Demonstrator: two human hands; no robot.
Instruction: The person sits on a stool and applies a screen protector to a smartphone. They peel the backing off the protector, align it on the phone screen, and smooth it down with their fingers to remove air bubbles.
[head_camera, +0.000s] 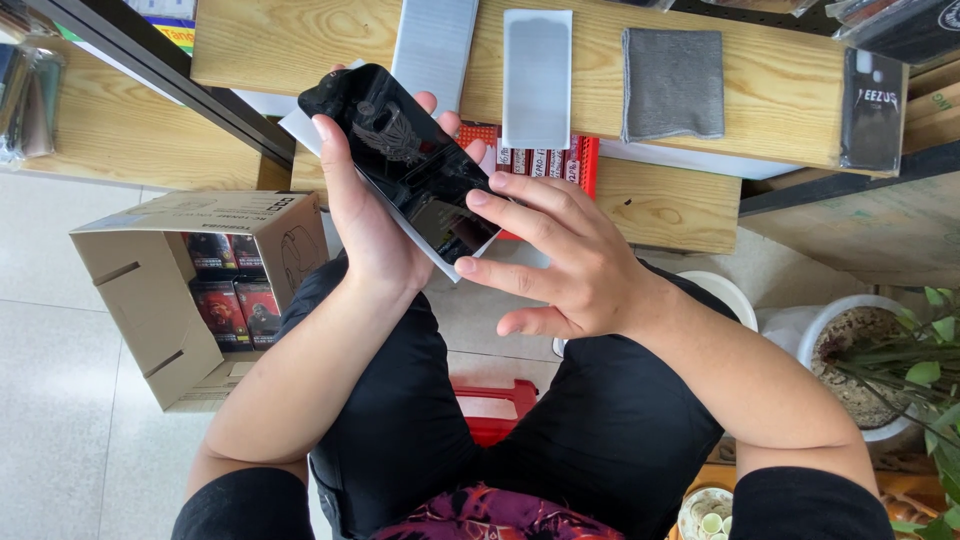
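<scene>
We are gripping one black phone (415, 165) in our left hand (370, 225) above our lap — our right hand (565, 265), fingers (510, 205) spread and unclenched, is touching its lower edge. Beyond, on the wooden bench (300, 40), two pale sheets (537, 78) and one grey cloth (673, 82) are lying — one cardboard box (150, 300) is sitting on the floor.
</scene>
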